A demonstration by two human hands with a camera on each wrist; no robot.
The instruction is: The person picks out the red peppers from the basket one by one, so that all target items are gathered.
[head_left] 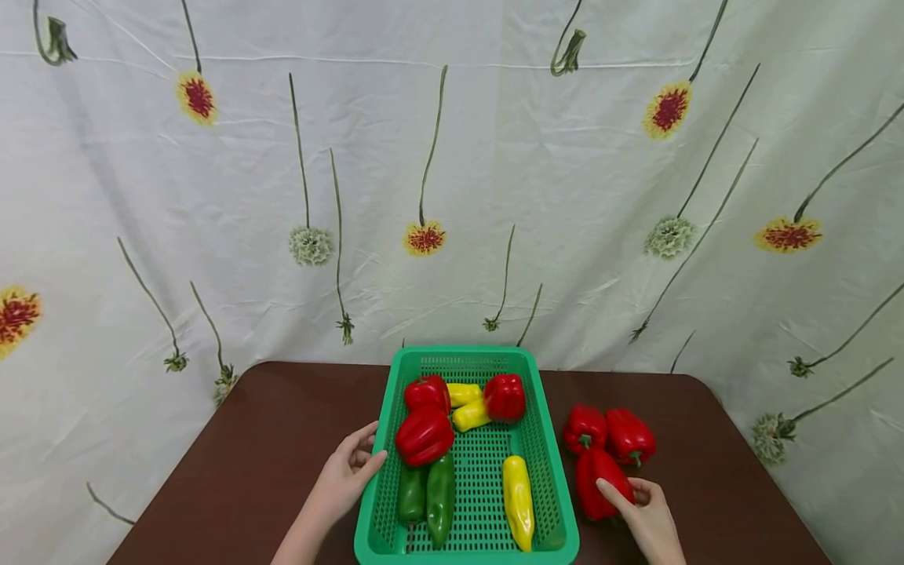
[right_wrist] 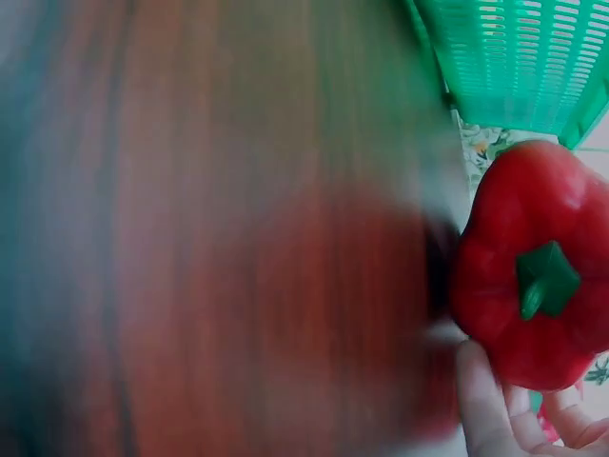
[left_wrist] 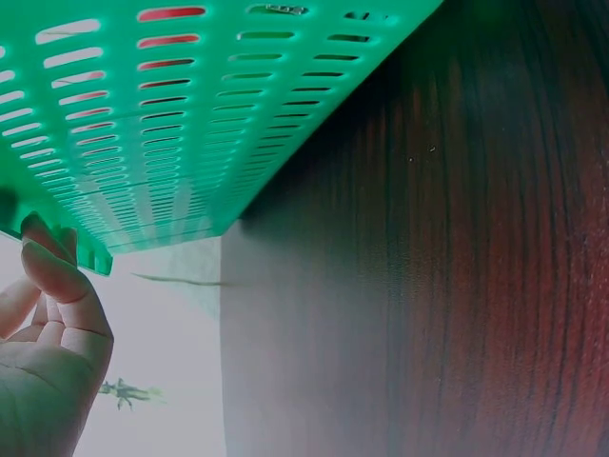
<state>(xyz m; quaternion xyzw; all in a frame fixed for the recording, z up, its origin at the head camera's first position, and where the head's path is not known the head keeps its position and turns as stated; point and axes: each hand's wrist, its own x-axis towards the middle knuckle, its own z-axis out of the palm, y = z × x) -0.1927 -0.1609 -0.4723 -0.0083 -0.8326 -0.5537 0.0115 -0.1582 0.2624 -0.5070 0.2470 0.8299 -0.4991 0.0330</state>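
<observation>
My left hand [head_left: 341, 480] holds the left rim of a green plastic basket [head_left: 554, 471], thumb on top and fingers at its outer side. In the left wrist view the fingers [left_wrist: 67, 281] meet the rim from below. To the basket's right, my right hand [head_left: 651, 514] grips a red bell pepper [head_left: 599, 482], thumb on one side and fingers on the other. Its green stem [right_wrist: 547, 279] shows in the right wrist view. Just behind it, two more red bell peppers, one on the left [head_left: 585, 428] and one on the right [head_left: 630, 436], lie on the table.
The basket contains red bell peppers [head_left: 424, 435], long yellow peppers [head_left: 519, 502] and long green peppers [head_left: 441, 500]. It stands on a dark brown wooden table [head_left: 304, 424]. Behind the table hangs a white cloth [head_left: 381, 196] printed with flowers.
</observation>
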